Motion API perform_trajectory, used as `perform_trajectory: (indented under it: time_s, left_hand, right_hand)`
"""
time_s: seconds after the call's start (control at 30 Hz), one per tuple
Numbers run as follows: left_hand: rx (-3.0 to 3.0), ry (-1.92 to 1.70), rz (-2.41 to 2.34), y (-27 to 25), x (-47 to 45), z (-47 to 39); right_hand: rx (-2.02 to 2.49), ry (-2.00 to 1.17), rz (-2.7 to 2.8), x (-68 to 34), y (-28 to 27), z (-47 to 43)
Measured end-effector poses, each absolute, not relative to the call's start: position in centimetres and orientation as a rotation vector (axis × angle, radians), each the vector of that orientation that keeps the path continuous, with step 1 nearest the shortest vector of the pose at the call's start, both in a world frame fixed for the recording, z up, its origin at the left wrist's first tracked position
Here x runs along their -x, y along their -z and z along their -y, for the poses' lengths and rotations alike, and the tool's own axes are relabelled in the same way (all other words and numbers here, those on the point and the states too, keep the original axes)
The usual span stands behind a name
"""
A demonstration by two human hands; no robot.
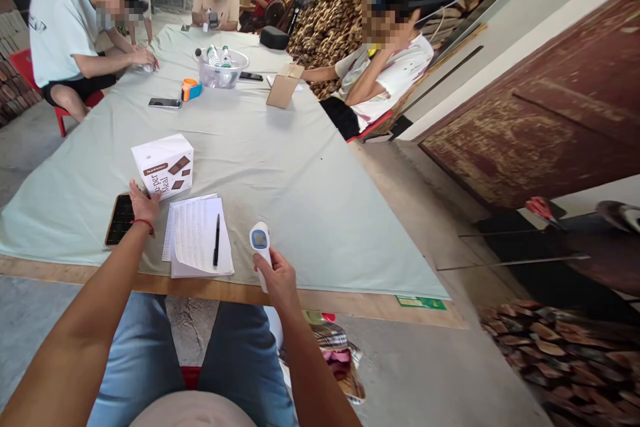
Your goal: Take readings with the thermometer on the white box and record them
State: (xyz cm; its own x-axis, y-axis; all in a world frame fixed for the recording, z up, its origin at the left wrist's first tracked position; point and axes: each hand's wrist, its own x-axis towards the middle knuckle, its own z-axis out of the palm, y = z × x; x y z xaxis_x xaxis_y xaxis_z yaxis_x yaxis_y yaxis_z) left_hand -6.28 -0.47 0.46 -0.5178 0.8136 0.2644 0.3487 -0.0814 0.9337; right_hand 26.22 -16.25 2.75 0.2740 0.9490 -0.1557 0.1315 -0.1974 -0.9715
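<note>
left hand (145,203): thin red cord bracelet (144,221) at wrist | bare forearms (95,310) | pale beige top (193,411) | faded blue denim jeans (243,353)

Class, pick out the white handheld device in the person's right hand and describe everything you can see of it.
The white handheld device looks like a plastic thermometer. It has a rounded head, a blue ring framing a grey screen, and a narrower handle. No reading can be made out. The right hand grips the handle, thumb across it, with the screen facing up and the head pointing away from the person. It is near the table's edge, right of the papers; whether it touches the cloth is unclear.
</note>
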Motion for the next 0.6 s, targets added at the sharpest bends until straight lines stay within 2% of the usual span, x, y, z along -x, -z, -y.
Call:
perform_trajectory:
  time_s: [0.07, 0.13, 0.27, 0.37, 0.5, 0.6]
  left_hand:
    - [-1.200, -1.654, -2.047, 0.2, 5.1, 2.2]
    - [-1.377, -1.571, -2.052, 0.8, 3.7, 4.4]
    - [-1.818, -1.086, -1.997, 1.3, 1.6, 8.0]
    - [-1.971, -0.870, -1.925, 1.2, 1.3, 9.0]
    - [-1.978, -0.796, -1.861, 1.1, 1.6, 8.9]
    - [-1.947, -0.809, -1.849, 1.4, 1.7, 8.9]
  right_hand:
    - [1.605, -1.024, 1.057, -26.5, -2.3, 16.2]
    - [1.663, -0.938, 1.113, -26.9, -1.7, 16.0]
    - [1.952, -0.573, 1.363, -28.4, -0.4, 15.0]
    - [2.162, -0.337, 1.547, -29.4, 0.2, 14.1]
    - [2.273, -0.206, 1.653, -29.9, 0.7, 13.5]
    - [2.190, -0.036, 1.620, -29.0, 1.1, 13.5]
